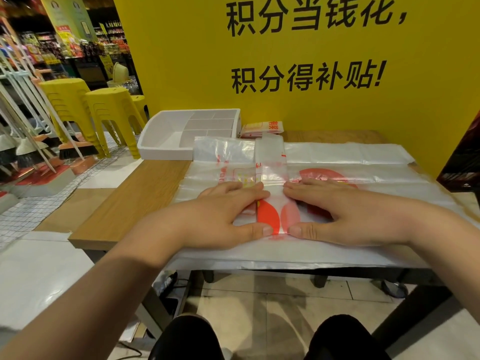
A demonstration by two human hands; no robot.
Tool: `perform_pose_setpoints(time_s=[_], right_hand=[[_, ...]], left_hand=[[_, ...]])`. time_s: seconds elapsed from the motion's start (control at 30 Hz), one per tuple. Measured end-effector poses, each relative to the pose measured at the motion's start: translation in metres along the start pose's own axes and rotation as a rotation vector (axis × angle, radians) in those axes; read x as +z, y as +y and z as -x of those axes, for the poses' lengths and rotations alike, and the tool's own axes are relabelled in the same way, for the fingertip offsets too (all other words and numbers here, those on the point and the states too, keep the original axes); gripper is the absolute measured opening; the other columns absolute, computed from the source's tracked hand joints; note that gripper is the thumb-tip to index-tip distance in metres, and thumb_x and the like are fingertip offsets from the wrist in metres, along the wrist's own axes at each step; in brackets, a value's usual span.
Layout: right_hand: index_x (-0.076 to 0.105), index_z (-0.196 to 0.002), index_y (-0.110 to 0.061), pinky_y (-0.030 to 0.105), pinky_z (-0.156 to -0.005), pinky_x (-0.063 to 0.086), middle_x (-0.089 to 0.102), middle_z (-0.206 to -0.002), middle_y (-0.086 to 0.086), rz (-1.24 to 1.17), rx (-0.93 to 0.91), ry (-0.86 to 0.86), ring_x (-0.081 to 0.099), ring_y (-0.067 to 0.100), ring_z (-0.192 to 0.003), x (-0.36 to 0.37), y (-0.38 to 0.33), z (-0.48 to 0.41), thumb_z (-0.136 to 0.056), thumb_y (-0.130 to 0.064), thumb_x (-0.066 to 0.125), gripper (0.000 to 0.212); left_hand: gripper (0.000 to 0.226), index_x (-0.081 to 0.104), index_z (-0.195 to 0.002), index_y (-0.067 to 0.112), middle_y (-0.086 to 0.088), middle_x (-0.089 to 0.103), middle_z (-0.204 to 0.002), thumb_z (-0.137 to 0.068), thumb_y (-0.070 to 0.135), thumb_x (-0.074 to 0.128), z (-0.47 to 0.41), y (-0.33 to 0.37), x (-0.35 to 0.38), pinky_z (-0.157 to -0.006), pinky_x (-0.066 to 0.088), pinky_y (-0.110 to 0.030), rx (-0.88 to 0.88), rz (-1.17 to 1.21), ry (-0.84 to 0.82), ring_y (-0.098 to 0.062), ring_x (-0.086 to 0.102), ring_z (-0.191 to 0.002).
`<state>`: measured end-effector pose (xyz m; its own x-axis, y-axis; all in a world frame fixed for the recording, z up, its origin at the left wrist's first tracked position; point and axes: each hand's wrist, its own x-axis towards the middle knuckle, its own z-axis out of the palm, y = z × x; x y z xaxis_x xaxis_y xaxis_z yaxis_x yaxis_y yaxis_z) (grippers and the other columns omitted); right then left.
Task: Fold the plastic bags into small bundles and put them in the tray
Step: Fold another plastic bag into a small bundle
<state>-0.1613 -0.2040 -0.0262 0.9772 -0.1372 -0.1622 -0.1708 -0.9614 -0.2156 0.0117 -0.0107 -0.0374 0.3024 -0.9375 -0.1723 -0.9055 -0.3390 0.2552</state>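
Note:
A clear plastic bag with red print is folded into a narrow strip (271, 162) running away from me on top of a stack of flat bags (363, 172). My left hand (228, 216) and my right hand (345, 211) lie flat on either side of the strip's near end, thumbs and fingertips pressing its edges. A white divided tray (166, 146) stands at the table's back left with nothing visible in its compartments. A small folded bag bundle (262, 128) lies on the table just right of the tray.
The wooden table (135, 201) stands against a yellow wall with black lettering (306, 48). Yellow stools (109, 118) and brooms (39, 149) stand to the left. A dark object (465, 157) sits at the table's right edge.

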Motion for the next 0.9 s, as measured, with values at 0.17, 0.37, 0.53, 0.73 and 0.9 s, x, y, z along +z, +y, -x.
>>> perform_pose_setpoints(time_s=[0.17,0.37,0.53,0.73,0.9], right_hand=[[0.017,-0.158,-0.037,0.026,-0.123,0.002,0.011,-0.164,-0.02,0.003,-0.01,0.043,-0.001,0.001,-0.151,0.001,-0.004,0.001,-0.079,-0.081,0.036,0.092],[0.033,-0.152,-0.031,0.021,-0.112,0.029,0.042,-0.147,-0.017,-0.005,-0.08,0.123,0.033,0.002,-0.136,-0.004,-0.005,0.002,-0.075,-0.083,0.054,0.095],[0.049,-0.137,-0.037,0.026,-0.095,0.041,0.058,-0.11,-0.019,-0.007,-0.079,0.261,0.05,0.004,-0.106,0.0,-0.008,-0.01,-0.082,-0.083,0.046,0.072],[0.056,-0.12,-0.048,0.047,-0.121,0.02,0.064,-0.109,-0.023,-0.001,-0.04,0.361,0.051,0.001,-0.119,0.004,-0.015,0.002,-0.094,-0.052,0.04,0.03],[0.052,-0.129,-0.052,0.039,-0.122,0.017,0.055,-0.122,-0.035,-0.077,-0.144,0.374,0.043,-0.009,-0.126,0.021,-0.037,0.053,-0.092,-0.049,0.034,0.041]], left_hand=[[0.077,0.014,-0.154,0.047,0.02,0.013,-0.163,-0.089,0.072,0.046,0.006,0.009,-0.005,-0.124,0.013,-0.038,0.011,0.034,0.005,-0.004,0.001,-0.15],[0.076,0.033,-0.151,0.035,0.011,0.041,-0.151,-0.086,0.068,0.054,0.004,0.013,-0.011,-0.117,0.031,-0.036,0.075,-0.003,0.144,-0.007,0.031,-0.139],[0.061,0.046,-0.142,0.036,0.01,0.057,-0.133,-0.089,0.068,0.045,0.003,0.02,-0.014,-0.104,0.046,-0.037,0.053,0.177,0.178,-0.008,0.054,-0.121],[0.06,0.047,-0.137,0.046,0.026,0.053,-0.133,-0.084,0.072,0.051,0.029,0.032,-0.022,-0.094,0.037,-0.006,0.076,0.249,0.184,0.013,0.047,-0.12],[0.046,0.049,-0.135,0.048,0.039,0.047,-0.128,-0.091,0.057,0.059,0.065,0.038,0.0,-0.097,0.026,0.001,0.106,0.18,0.294,0.023,0.034,-0.123]])
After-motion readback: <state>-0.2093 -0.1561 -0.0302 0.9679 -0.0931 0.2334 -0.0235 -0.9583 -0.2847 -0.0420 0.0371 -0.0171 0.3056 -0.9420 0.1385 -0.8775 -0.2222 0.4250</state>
